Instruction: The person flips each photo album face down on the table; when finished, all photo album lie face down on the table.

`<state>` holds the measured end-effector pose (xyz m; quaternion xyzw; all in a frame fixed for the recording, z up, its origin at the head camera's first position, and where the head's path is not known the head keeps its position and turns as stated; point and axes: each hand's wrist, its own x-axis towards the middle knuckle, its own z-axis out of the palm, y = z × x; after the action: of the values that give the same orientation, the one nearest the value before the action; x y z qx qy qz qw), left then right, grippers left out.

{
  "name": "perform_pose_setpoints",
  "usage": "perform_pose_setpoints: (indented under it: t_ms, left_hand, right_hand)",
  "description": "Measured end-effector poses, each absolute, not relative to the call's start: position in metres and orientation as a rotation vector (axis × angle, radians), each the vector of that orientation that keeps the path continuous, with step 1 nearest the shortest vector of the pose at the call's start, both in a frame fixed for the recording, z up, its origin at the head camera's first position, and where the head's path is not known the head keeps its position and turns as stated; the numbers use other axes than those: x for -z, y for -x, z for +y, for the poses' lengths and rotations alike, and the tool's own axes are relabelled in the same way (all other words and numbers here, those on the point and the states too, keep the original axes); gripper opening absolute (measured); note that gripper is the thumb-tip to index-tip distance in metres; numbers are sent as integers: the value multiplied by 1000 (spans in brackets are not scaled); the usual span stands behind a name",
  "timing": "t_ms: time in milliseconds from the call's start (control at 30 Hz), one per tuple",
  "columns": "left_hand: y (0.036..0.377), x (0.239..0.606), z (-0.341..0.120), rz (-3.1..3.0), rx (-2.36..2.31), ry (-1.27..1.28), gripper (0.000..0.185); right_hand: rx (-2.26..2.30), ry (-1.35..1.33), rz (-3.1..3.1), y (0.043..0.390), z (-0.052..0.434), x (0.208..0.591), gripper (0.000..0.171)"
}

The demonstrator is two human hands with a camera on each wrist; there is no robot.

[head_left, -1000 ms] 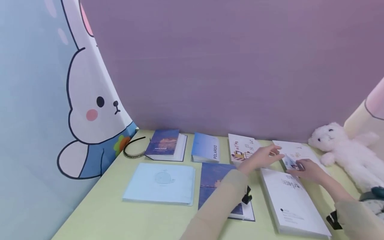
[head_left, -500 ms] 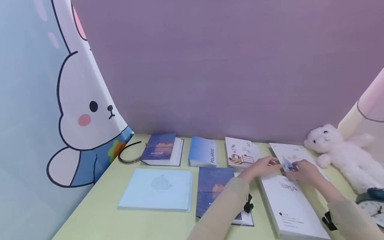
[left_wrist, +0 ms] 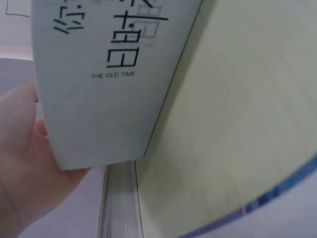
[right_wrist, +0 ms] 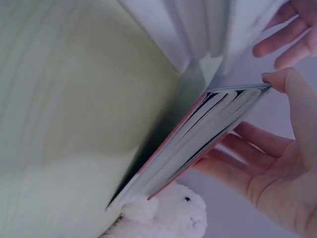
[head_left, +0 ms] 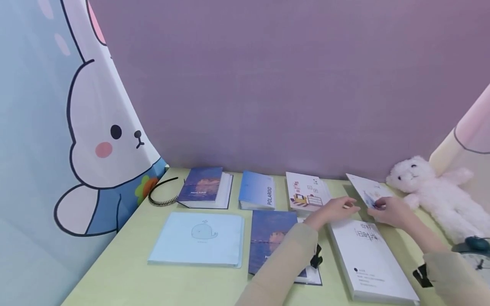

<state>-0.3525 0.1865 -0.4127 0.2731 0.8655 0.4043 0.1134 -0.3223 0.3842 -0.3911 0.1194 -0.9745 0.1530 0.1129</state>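
Note:
At the table's back right, my right hand (head_left: 394, 211) grips a white photo album (head_left: 363, 189) that stands tilted off the table. In the right wrist view the album (right_wrist: 193, 134) shows its page edges and red-edged covers, with my thumb at one corner and the fingers against its far side. My left hand (head_left: 337, 209) hovers at the top edge of a thick white album (head_left: 377, 259), its fingers loosely bent and holding nothing. This album's cover (left_wrist: 109, 109), lettered "THE OLD TIME", partly hides the left hand (left_wrist: 34, 158) in the left wrist view.
A white album with a yellow drawing (head_left: 306, 191), a blue Polaroid album (head_left: 257, 191) and a purple album (head_left: 200, 185) line the back. Nearer are a whale-print album (head_left: 197, 238), another purple album (head_left: 273, 231), a headband (head_left: 162, 199), a plush toy (head_left: 440, 195) and a clock (head_left: 476, 259).
The white album in my right hand has tipped up from lying nearly flat on the table. My left hand has stayed close by, dipping slightly, and the head view has shifted a little.

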Motion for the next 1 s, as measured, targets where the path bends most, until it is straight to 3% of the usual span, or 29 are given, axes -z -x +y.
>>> perform_pose_setpoints:
  t_ms: [433,733,1000]
  left_hand:
    - [347,411,188,2581,-1094,-805,47]
    - [344,410,186,2510,-1226,-752,54]
    - [348,408,187,2481,-1231,-873,53]
  right_hand:
    - [-696,-329,-2677,317,377,364,33]
    - [-933,-290,-2643,309,372,351,40]
    - [-1177,-250,-2548,310,374,355,47]
